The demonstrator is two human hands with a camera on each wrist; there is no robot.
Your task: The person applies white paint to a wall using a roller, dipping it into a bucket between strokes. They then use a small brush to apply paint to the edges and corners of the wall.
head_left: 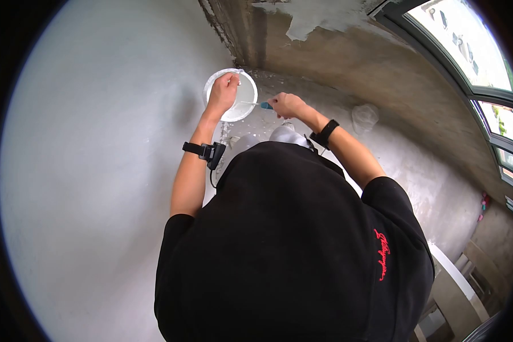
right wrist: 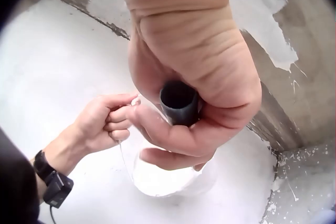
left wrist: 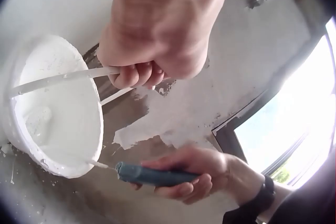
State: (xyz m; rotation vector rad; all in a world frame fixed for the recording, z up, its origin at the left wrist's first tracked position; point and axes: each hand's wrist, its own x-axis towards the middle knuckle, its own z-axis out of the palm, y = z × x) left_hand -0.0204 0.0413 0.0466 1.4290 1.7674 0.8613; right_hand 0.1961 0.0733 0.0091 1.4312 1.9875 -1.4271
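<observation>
A white bucket (head_left: pixel 245 92) hangs below my left hand (head_left: pixel 224 91) beside the wall. In the left wrist view, the curled fingers of that hand grip the pale bail handle (left wrist: pixel 65 80), and the bucket's mouth and whitish inside show. My right hand (head_left: pixel 288 105) holds a tool with a blue-grey handle (left wrist: pixel 155 175) and a thin shaft (left wrist: pixel 102 165). The shaft reaches over the bucket's rim; its far end is hidden. From the right wrist view, the hollow butt of the handle (right wrist: pixel 179 103) shows inside the curled fingers.
A smooth whitish wall (head_left: pixel 97 171) rises close on the left. Ahead stands a rough brown wall (head_left: pixel 336 62) with patchy coating, and windows (head_left: pixel 467 45) line the right. A clear plastic item (head_left: pixel 365 118) lies on the spattered concrete floor (head_left: pixel 404 176).
</observation>
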